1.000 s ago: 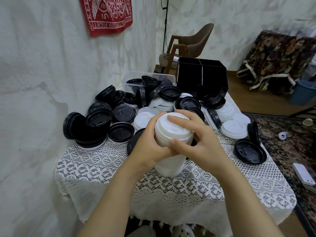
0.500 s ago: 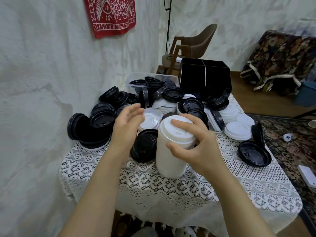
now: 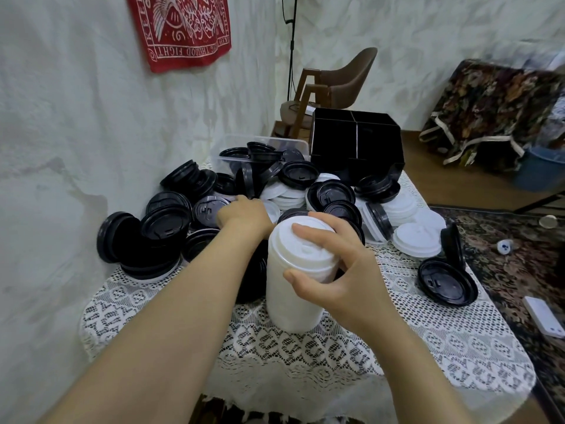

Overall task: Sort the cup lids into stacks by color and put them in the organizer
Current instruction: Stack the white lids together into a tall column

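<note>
Sorting of cup lids, seen from the head camera; clock directions take the white lid stack (image 3: 293, 298) as the dial's centre. The stack stands upright on the lace tablecloth (image 3: 428, 347), near the table's front edge. The right hand (image 3: 339, 270) grasps its top, thumb on the near side and fingers curled over the uppermost lid, presumably to steady the tall column so that it does not topple while another lid is fetched. The left hand (image 3: 244, 214) reaches to 11 o'clock into the mixed pile, resting on the lids there; its fingertips are hidden behind the knuckles, so whether it grasps a lid cannot be told. Black lids (image 3: 165, 221) are heaped at 10 o'clock, against the wall. Loose white lids (image 3: 415, 240) lie at 2 o'clock, and one black lid (image 3: 446, 283) lies at 3 o'clock. The black divided organizer (image 3: 356, 148) stands at 12 o'clock at the table's far edge, well apart from the stack; no lids can be seen inside it. Judged from this, stacking is in hand and the transfer to the organizer is not yet done.
</note>
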